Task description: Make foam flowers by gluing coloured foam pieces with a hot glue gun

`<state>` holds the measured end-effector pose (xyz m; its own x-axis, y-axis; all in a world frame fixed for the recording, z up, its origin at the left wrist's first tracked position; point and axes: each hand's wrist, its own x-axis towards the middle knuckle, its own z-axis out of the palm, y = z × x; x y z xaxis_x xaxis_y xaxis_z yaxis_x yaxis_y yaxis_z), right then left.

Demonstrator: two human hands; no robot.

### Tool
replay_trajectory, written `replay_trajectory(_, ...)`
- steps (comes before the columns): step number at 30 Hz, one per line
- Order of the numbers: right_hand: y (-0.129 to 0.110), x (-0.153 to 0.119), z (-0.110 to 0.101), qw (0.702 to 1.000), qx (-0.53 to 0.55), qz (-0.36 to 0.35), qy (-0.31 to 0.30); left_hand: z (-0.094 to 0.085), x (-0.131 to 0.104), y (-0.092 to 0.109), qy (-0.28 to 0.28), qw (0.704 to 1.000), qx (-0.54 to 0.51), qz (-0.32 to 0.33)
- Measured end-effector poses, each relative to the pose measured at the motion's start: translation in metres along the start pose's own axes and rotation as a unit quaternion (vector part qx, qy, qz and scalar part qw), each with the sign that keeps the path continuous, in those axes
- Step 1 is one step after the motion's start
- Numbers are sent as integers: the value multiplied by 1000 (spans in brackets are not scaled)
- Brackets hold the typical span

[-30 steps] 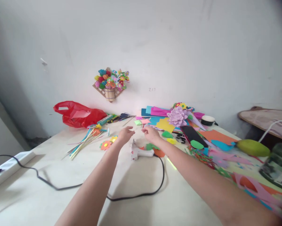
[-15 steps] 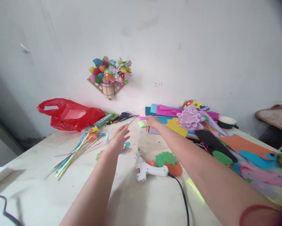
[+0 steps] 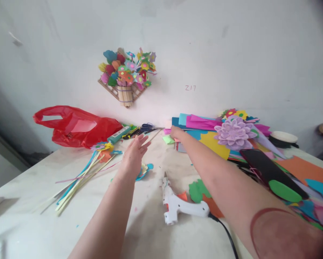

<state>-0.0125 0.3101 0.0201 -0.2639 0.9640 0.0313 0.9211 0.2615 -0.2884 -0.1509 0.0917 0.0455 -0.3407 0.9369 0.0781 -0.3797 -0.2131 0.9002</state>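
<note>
My left hand (image 3: 135,153) hovers over the table with its fingers stretched apart, holding nothing. Under and beside it lies a blue and cream paper flower (image 3: 144,170). My right hand (image 3: 177,133) reaches to the back, its fingers bent down and together beside a light green paper piece (image 3: 168,139) and a small pink piece (image 3: 167,131). What its fingertips hold, if anything, is hidden. Between my forearms lies a white glue gun (image 3: 185,208), with green scalloped paper (image 3: 198,190) behind its handle.
To the left lie a red plastic bag (image 3: 80,129), a teal tube (image 3: 119,134), scissors (image 3: 147,127) and stemmed paper flowers (image 3: 82,180). On the right are a purple flower (image 3: 234,132), a black phone (image 3: 271,171) and coloured sheets (image 3: 215,144). A flower basket (image 3: 125,95) hangs on the wall.
The camera view has shifted, so the table things look larger and lower. My right hand's fingers now bend further down by the green and pink pieces. My left hand stays open.
</note>
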Motion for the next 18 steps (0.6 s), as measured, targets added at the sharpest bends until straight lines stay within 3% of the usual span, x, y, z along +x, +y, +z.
replay_trajectory(4, -1, 11, 6, 1000, -24, -15, 2, 3, 1, -10, -37, 999, -5, -23)
replay_trajectory(9, -6, 19, -1, 994, -86, -67, -25, 2, 1, -14, -42, 999, 13, -31)
replay_trajectory(14, -9, 17, -2, 987, -118, -91, -59, 0, 1, -15, -50, 998, 23, -34)
replay_trajectory(18, -10, 12, 2, 988, -109, -100, -49, 2, -2, -14, -52, 997, 29, -42)
